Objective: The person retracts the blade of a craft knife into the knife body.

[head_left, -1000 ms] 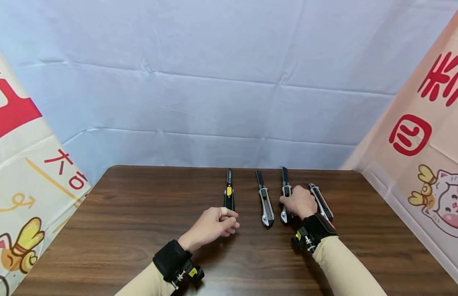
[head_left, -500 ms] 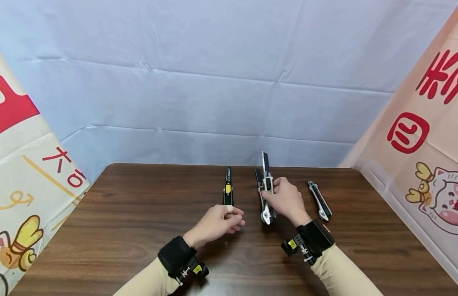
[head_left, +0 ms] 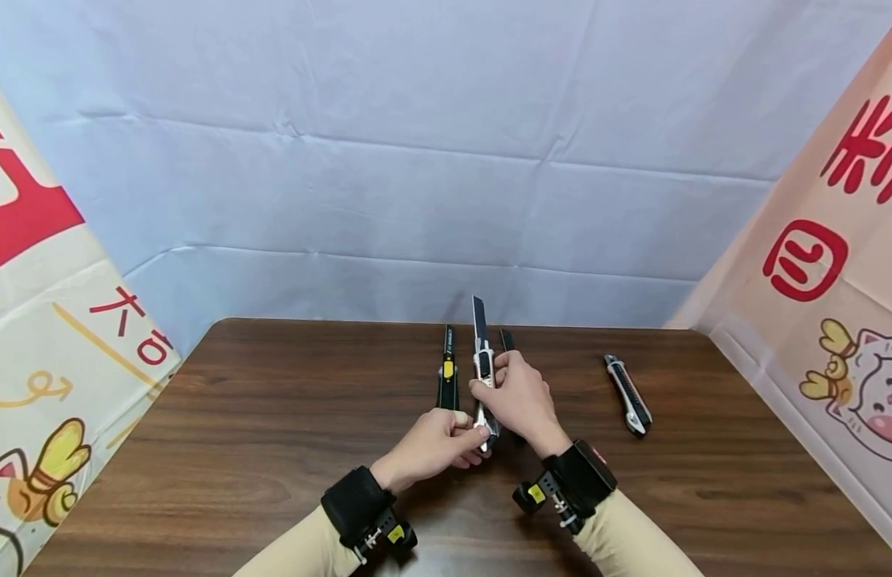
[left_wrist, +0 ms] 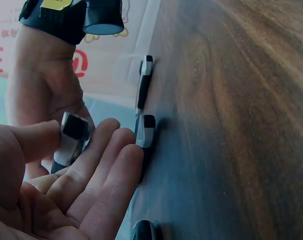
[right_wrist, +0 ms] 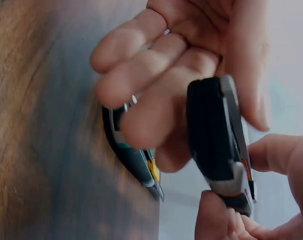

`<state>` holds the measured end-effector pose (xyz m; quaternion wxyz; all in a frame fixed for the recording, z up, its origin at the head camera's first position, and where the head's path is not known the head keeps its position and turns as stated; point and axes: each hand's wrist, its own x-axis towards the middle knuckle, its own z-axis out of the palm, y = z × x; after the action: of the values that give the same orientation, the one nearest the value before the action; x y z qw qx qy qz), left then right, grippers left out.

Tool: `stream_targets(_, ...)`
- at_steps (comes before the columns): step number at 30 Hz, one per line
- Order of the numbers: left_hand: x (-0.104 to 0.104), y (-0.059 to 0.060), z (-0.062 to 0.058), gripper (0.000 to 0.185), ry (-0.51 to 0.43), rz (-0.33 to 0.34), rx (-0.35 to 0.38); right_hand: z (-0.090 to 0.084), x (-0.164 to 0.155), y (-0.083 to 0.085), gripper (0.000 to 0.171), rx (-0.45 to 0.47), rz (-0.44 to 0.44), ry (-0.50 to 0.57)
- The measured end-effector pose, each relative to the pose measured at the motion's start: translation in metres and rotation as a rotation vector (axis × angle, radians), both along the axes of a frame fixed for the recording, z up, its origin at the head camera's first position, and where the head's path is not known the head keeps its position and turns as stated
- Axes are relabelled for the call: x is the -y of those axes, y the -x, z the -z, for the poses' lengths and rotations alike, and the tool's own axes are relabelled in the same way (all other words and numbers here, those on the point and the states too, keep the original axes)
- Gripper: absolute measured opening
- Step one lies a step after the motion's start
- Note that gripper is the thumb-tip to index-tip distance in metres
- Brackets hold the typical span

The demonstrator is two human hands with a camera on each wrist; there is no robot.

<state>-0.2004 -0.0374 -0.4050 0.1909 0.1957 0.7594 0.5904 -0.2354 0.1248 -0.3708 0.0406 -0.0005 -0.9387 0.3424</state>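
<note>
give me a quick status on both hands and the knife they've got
Right hand grips silver utility knife, blade out, raised off table. Left hand pinches its butt end. Yellow-slider knife lies close beside; nothing blocking.

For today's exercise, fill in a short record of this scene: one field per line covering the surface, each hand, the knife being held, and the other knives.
surface: dark wooden table
right hand: grips the silver utility knife lifted off the table, blade out and pointing away
left hand: thumb and fingers pinch the rear end of that knife
yellow-slider knife: lies flat, just left of the hands
far-right knife: lies flat, apart from both hands
fourth knife: mostly hidden behind the right hand
</note>
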Motion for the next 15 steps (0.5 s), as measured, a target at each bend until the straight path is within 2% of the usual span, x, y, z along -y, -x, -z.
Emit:
stream_targets(10,0.0048,-0.0012,0.0041,0.026,-0.062,-0.026,0.047,0.0003,0.0041,-0.0014,0.047,-0.026,-0.036,0.054)
stream_targets(12,0.0067,-0.0021,0.0036,0.026,-0.065,-0.02,0.049,-0.0014,0.0032,-0.0004,0.044,-0.012,-0.06,0.115)
stream_targets(15,0.0097,-0.0036,0.0037,0.025,-0.056,-0.006,0.046,-0.0032,0.0012,0.0023,0.046,0.088,-0.1,0.297)
